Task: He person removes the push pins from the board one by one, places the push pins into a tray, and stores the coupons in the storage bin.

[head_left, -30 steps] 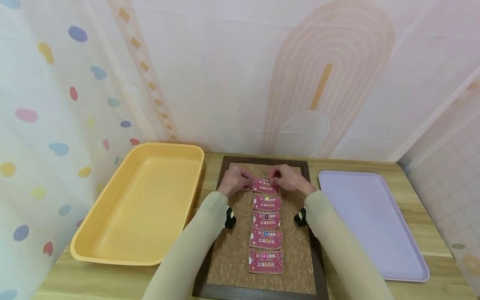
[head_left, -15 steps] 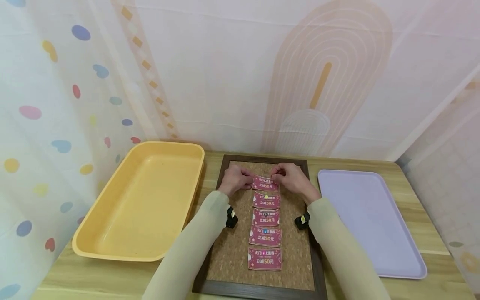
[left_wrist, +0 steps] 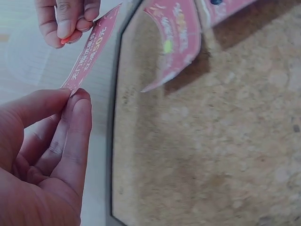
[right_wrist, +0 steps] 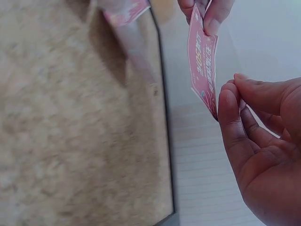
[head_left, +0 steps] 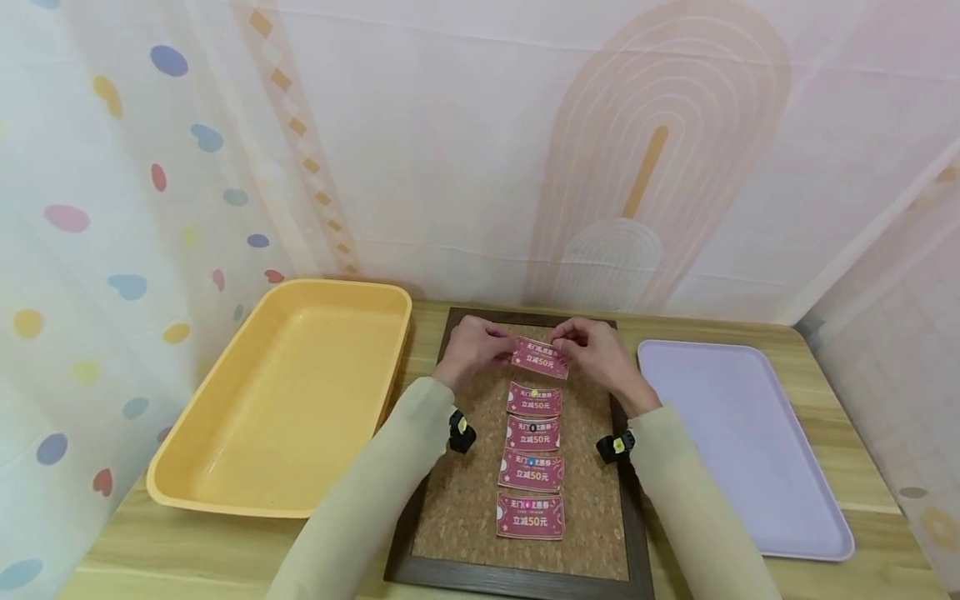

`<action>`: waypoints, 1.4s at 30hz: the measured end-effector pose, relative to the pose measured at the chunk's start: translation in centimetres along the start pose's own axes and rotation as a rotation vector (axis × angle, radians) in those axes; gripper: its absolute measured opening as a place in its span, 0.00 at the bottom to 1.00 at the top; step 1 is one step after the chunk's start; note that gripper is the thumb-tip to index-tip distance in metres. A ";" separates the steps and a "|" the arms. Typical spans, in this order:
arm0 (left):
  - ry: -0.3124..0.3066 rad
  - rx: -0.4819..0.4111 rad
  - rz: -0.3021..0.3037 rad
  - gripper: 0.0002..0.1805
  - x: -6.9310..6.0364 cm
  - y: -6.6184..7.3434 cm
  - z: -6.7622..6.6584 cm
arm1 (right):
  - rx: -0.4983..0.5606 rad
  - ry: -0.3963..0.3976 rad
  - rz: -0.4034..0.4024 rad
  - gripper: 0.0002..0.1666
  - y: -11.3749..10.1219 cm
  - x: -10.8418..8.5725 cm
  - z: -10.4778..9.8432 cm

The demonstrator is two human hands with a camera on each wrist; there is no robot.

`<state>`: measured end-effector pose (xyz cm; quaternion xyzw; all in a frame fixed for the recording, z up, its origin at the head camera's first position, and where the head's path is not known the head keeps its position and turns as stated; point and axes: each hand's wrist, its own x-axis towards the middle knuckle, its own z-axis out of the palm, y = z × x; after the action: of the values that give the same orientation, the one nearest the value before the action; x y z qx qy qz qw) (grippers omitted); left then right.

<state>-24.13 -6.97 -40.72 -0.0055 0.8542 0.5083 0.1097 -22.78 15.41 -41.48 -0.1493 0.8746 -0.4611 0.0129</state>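
Note:
My left hand [head_left: 472, 348] pinches the left end of a pink coupon [head_left: 542, 359] between thumb and fingers, as the left wrist view shows too. The coupon [left_wrist: 89, 54] is tilted and raised off the cork board [head_left: 457, 508]. At its other end, my right hand [right_wrist: 265, 141] pinches a small orange-red thing [right_wrist: 241, 76], seemingly a pin, between thumb and index finger; whether these fingers touch the coupon I cannot tell. Below, several matching coupons form a column, with yellow [head_left: 534, 392], black, blue [head_left: 531, 461] and pink pins on them.
A deep yellow tray [head_left: 300, 400] stands left of the board, and a flat lilac tray [head_left: 742, 442] lies to its right. The board's dark wooden frame [head_left: 517, 581] is raised round the cork. A patterned curtain [head_left: 465, 167] hangs behind the table.
The held coupon has moved up and away from the column, tilting down to the right, so a wider gap shows below it. Both hands have moved farther back with it.

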 end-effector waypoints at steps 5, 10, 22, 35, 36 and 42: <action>-0.026 -0.021 0.050 0.11 -0.3 0.8 -0.6 | 0.037 0.014 -0.052 0.08 -0.6 -0.3 -0.7; -0.050 -0.111 0.034 0.11 -0.6 1.4 -1.1 | 0.079 0.017 -0.052 0.08 -1.4 -0.6 -1.4; -0.082 -0.250 0.056 0.12 -1.9 2.9 -3.1 | 0.021 0.069 -0.067 0.09 -3.2 -2.0 -3.0; -0.033 -0.212 0.055 0.13 -2.7 3.4 -5.6 | 0.038 0.129 -0.082 0.11 -3.4 -3.2 -4.6; -0.032 -0.217 0.060 0.14 -2.8 3.4 -5.8 | 0.041 0.132 -0.082 0.12 -3.4 -3.4 -4.8; -0.020 -0.238 0.086 0.14 -3.3 3.1 -7.1 | 0.074 0.142 -0.072 0.13 -3.4 -4.1 -5.5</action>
<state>-22.57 -11.96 -34.14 0.0231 0.7861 0.6104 0.0949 -18.89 19.16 -36.03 -0.1470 0.8497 -0.5028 -0.0599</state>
